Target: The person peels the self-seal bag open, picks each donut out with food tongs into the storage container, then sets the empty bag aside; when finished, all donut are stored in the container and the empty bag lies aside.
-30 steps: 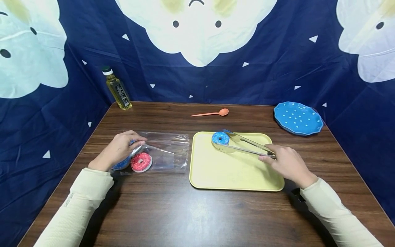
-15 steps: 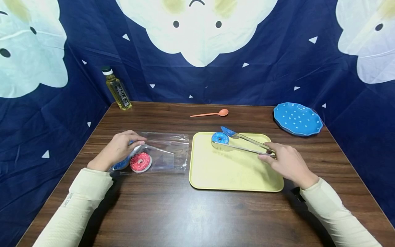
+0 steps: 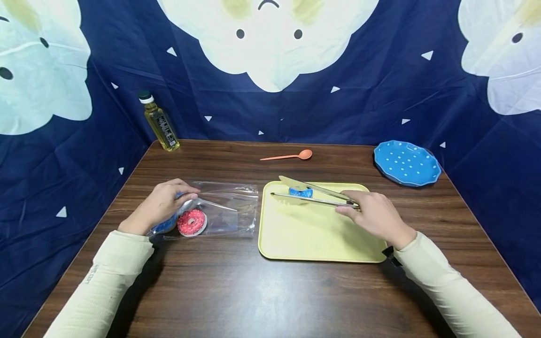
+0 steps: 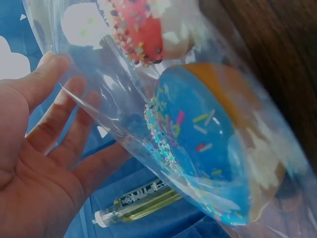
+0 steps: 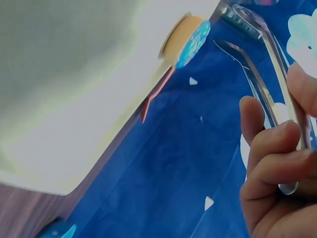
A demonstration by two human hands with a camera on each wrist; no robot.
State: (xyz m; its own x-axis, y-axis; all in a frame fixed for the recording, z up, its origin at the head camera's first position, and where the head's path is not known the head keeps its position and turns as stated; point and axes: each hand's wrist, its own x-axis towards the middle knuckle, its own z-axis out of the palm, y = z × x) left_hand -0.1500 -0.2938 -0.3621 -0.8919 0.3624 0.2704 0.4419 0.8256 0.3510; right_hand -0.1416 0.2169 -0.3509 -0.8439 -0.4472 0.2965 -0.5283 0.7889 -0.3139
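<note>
The left hand pinches a clear bag at the yellow tray's nine o'clock; the right hand's grip is clamped on metal tongs, tips apart above a blue donut at eleven, where lifting high should avoid nudging it.

I'm in what looks like a booth set up for staging: blue cloth printed with pale cartoon shapes hangs behind the tray and off to both sides. Around the tray, a wood-look table bears kitchen things: a bottle back left, a spoon behind, a plate back right.
</note>
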